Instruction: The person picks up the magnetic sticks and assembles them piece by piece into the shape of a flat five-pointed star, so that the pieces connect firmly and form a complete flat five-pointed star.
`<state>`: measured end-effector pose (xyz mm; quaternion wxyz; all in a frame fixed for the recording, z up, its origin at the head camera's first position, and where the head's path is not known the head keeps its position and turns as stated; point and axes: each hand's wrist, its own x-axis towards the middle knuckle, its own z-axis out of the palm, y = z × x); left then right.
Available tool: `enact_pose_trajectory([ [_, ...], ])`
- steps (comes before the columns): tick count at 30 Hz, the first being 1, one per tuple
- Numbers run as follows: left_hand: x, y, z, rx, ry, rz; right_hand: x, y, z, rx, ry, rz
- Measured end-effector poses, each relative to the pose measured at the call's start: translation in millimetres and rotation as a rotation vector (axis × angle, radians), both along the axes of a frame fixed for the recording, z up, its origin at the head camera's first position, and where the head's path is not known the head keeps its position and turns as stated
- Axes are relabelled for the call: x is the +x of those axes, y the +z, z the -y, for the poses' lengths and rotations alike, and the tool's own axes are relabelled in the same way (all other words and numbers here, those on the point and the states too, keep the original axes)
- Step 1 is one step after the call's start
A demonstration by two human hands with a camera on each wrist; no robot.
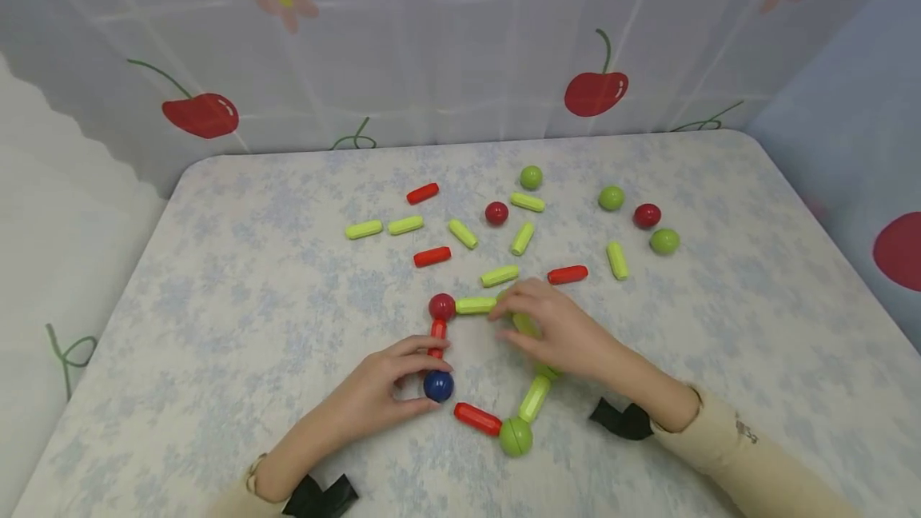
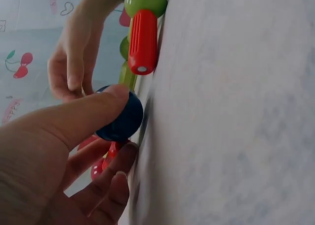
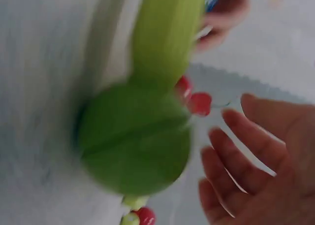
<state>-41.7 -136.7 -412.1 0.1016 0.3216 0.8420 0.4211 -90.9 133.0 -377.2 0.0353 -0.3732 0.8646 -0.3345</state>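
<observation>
My left hand (image 1: 374, 390) pinches a blue ball (image 1: 438, 385) between thumb and fingers; the left wrist view shows the thumb on the ball (image 2: 129, 119). A red rod (image 1: 437, 329) runs from that ball to a red ball (image 1: 442, 307), which joins a yellow-green rod (image 1: 475, 305). Above the yellow-green part of the chain is my right hand (image 1: 564, 330), fingers loosely bent; in the right wrist view they stand apart from a green ball (image 3: 135, 136). The chain bends down to another green ball (image 1: 516, 436) and a red rod (image 1: 478, 419), whose free end is apart from the blue ball.
Several loose yellow-green rods (image 1: 500, 276), red rods (image 1: 432, 257), green balls (image 1: 612, 198) and red balls (image 1: 496, 213) lie farther back on the table (image 1: 237, 286). A patterned curtain (image 1: 432, 46) hangs behind the table.
</observation>
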Motion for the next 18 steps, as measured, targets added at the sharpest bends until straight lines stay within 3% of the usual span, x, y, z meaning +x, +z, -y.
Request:
enact_pose_trajectory([
  [5, -7.6, 3.7, 5.3, -0.018, -0.085, 0.033, 29.1, -2.3, -7.3, 0.157, 0.317, 0.140],
  [9, -17.0, 6.8, 7.9, -0.044, -0.164, 0.037, 39.0, -7.1, -20.2, 0.232, 0.505, 0.142],
  [13, -25.6, 9.7, 11.1, -0.064, -0.214, 0.077, 42.3, -10.4, -21.9, 0.219, 0.579, 0.047],
  [18, -33.5, 12.6, 10.8, -0.059, -0.246, 0.074, 42.4, -15.8, -13.7, 0.172, 0.577, -0.004],
])
